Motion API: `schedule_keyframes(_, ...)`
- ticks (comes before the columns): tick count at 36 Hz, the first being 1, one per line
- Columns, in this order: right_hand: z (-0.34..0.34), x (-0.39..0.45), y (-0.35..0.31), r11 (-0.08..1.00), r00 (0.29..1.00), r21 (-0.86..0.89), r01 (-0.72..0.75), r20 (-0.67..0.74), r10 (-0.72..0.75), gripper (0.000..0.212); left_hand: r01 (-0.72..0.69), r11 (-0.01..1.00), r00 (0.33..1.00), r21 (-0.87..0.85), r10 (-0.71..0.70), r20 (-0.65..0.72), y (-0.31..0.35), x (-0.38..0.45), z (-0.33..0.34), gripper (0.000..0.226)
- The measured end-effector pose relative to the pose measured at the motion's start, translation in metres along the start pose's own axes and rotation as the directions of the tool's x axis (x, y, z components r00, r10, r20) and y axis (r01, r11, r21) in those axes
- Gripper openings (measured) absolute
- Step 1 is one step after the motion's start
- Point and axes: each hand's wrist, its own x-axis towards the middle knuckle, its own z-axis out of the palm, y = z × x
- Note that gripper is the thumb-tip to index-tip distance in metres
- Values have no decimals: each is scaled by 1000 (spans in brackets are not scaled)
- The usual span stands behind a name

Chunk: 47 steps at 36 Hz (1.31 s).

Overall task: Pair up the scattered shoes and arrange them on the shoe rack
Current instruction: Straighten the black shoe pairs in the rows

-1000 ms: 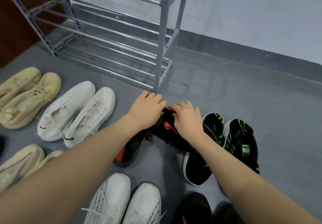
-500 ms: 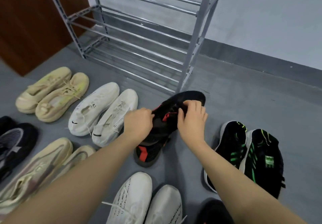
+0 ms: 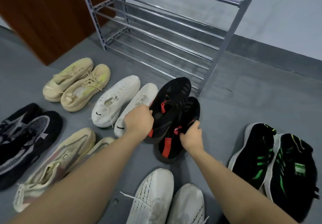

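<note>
Both hands busy on the black-red pair. Left hand (image 3: 139, 119) curled round the collar side of the left black-red shoe (image 3: 169, 101); right hand (image 3: 190, 134) pinching the collar edge of the right black-red shoe (image 3: 181, 131), beside a red pull tab. Shoes side by side, touching along their length, toes pointing away from the hands and up-right, heels toward the wrists. Cannot tell whether the heels rest on the floor or hang just clear.

Key relation: rack (image 3: 174, 37) lies straight ahead of both hands, beyond the toes. Long axis of the pair roughly in line with the reach, roughly crosswise to the shelf bars. Nearest rack post just past the right shoe's toe, to its right; open shelf front sits ahead and left of that post. Right hand nearer the post, left hand nearer the open shelf. Judgement: next move is a forward push angled slightly left to clear the post; bottom tiers look bare.

Count, pairs on floor besides the held one:
- Beige pair (image 3: 76, 84), far left of left hand: 2 shoes.
- White pair (image 3: 115, 101), just left of left hand, its nearer shoe partly behind the hand: 2.
- Black-grey pair (image 3: 26, 136), far left, near: 2.
- Cream mesh pair (image 3: 57, 162), under left forearm: 2, second mostly hidden.
- White scripted pair (image 3: 156, 197), between the forearms: 2.
- Black-green pair (image 3: 278, 162), right of right arm: 2.

Total 14 shoes, 7 pairs, 0 on rack.
</note>
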Motion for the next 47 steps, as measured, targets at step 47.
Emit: schedule_keyframes(47,-63,-2,69,977,993,-179,118,6,-119,67,-63,968,967,242,0,255,45,-53,55,28)
